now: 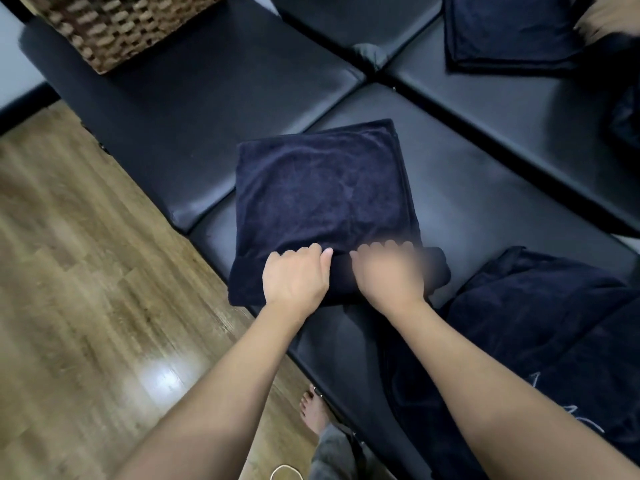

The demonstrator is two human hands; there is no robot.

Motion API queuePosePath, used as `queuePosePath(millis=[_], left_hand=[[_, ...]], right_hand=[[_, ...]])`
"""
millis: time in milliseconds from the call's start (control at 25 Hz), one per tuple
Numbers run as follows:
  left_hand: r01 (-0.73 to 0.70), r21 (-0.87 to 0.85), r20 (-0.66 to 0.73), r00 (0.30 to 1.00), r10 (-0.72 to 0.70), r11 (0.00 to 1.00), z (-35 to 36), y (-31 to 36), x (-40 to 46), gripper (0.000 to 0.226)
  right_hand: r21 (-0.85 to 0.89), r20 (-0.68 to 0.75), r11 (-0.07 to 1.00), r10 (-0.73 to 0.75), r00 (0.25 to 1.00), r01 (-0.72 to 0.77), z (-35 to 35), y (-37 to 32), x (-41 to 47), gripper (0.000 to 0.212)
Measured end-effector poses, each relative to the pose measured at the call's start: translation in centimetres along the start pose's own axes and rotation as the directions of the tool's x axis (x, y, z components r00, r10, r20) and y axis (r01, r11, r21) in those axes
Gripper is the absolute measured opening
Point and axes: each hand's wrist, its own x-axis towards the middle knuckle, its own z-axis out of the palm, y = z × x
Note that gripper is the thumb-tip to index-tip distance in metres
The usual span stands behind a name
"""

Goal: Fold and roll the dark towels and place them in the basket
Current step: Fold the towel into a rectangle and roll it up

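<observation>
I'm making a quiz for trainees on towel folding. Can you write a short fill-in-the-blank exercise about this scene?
1. Both the left hand and the right hand grip the near edge of the folded towel, which has begun to ____ up.
2. The towel lies on a black ____.
3. The woven basket stands at the far ____ of the view.
4. The floor is made of ____.

Missing words: roll; cushion; left; wood
</observation>
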Motion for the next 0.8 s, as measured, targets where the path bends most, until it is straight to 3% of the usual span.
queuePosePath(millis=[120,280,320,360,520,680,800], left_hand=[[-0.086,-0.031,-0.22,0.972,0.077,0.996,2.3,-0.4,-2.7,0.04],[-0.081,0.006,-0.261,0.962,0.08,0.997,3.5,-0.3,-3.7,0.051],[-0.08,0.02,-0.254,0.964,0.082,0.997,3.3,-0.3,-3.2,0.05],[-0.078,0.038,-0.248,0.965,0.085,0.996,2.9,-0.3,-2.6,0.048],[-0.084,0.108,-0.152,0.983,0.1,0.991,0.7,-0.3,0.4,0.052],[-0.151,0.131,0.105,0.985,0.137,0.98,-0.6,0.2,3.2,0.059],[-0.066,0.032,0.228,0.972,0.056,0.997,-0.8,0.7,4.2,0.063]], right_hand=[[-0.005,0.173,1.0,-0.014,0.985,0.015,-0.9,0.0,1.2,0.051],[0.118,0.49,0.991,0.002,0.872,-0.069,-1.6,0.4,4.0,0.056],[0.132,0.507,0.988,0.005,0.862,-0.083,-1.6,0.4,4.2,0.056],[0.122,0.48,0.991,-0.003,0.877,-0.063,-1.7,0.3,3.9,0.055],[0.082,0.108,0.995,0.039,0.993,-0.048,-0.6,0.3,-0.9,0.043],[0.116,0.04,0.99,0.081,0.996,-0.085,0.0,-0.6,-3.4,0.045],[0.076,-0.024,0.996,0.043,0.999,-0.041,0.4,-0.5,-3.9,0.045]])
